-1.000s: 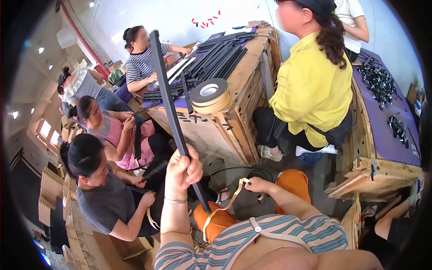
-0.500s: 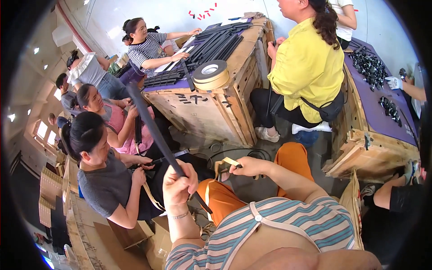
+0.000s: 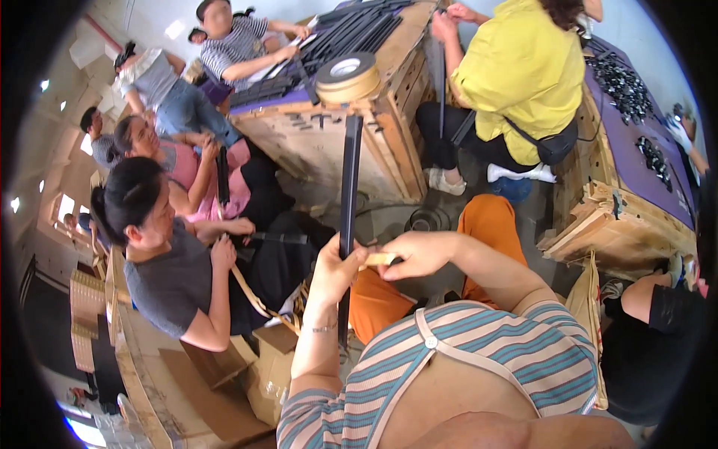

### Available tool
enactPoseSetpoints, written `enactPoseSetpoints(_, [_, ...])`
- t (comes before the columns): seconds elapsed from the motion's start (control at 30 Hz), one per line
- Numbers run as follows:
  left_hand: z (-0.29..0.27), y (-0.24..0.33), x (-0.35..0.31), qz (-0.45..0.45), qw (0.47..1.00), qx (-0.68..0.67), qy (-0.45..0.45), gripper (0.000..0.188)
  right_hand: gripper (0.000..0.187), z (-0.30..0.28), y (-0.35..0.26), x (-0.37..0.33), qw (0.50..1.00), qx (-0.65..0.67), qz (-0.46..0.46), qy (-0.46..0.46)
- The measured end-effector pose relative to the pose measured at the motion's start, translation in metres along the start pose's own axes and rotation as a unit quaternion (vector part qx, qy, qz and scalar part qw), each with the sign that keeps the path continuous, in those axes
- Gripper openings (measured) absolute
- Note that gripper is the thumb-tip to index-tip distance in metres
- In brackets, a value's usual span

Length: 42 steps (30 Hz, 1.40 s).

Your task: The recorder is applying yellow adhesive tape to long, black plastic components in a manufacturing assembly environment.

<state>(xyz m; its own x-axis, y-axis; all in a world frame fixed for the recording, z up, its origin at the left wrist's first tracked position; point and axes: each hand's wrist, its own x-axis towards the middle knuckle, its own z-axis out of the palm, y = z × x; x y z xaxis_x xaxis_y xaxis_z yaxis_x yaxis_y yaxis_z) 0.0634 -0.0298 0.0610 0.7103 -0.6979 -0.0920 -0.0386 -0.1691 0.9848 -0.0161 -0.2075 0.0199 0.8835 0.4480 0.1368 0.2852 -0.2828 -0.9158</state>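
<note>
We are facing pale wall [image 3: 632, 30] at top right, grey floor [image 3: 532, 213] spreading below. In front of us, wooden crate table [image 3: 321, 150] is standing, purple cover [image 3: 280, 99] showing along near edge. To right, we are seeing second crate table [image 3: 628, 224], purple mat [image 3: 621, 176] covering top. At upper left, small lights [image 3: 45, 84] are glowing, bright windows [image 3: 66, 206] shining lower down, red pipe [image 3: 101, 34] slanting above.

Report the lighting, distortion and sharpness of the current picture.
Head view: dark fisheye corners, with the wooden surface at lower left bowed into a curve; head view: the bright patch by the lower-left rim washed out; head view: the dark clothing at lower right showing little detail; head view: the black strip in the left hand fairly crisp.
</note>
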Motion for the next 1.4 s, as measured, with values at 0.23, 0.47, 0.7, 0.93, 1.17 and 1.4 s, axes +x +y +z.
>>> enactPoseSetpoints(0.23, [0.004,-0.008,0.007,-0.03,0.997,-0.057,-0.045,0.011,0.018,-0.004,-0.009,-0.017,0.97,0.226,0.051,0.077])
enactPoseSetpoints(0.47, [0.013,-0.024,0.011,-0.023,0.998,-0.039,-0.036,0.013,0.024,0.003,0.003,-0.013,0.93,0.316,-0.073,0.175])
enactPoseSetpoints(0.7, [0.007,-0.037,0.01,-0.001,0.988,-0.148,-0.045,0.02,0.014,-0.029,-0.005,-0.023,0.879,0.408,-0.083,0.231])
enactPoseSetpoints(0.93, [0.01,-0.041,0.008,0.059,0.97,-0.189,-0.139,0.005,0.016,-0.033,-0.019,-0.027,0.871,0.386,-0.11,0.283])
enactPoseSetpoints(1.17, [0.01,-0.024,-0.004,0.089,0.971,-0.188,-0.12,0.006,0.016,-0.042,-0.037,-0.01,0.922,0.17,-0.066,0.343])
enactPoseSetpoints(1.4, [0.007,-0.032,-0.011,0.078,0.976,-0.174,-0.102,0.01,0.015,-0.048,-0.041,0.007,0.927,0.076,-0.119,0.348])
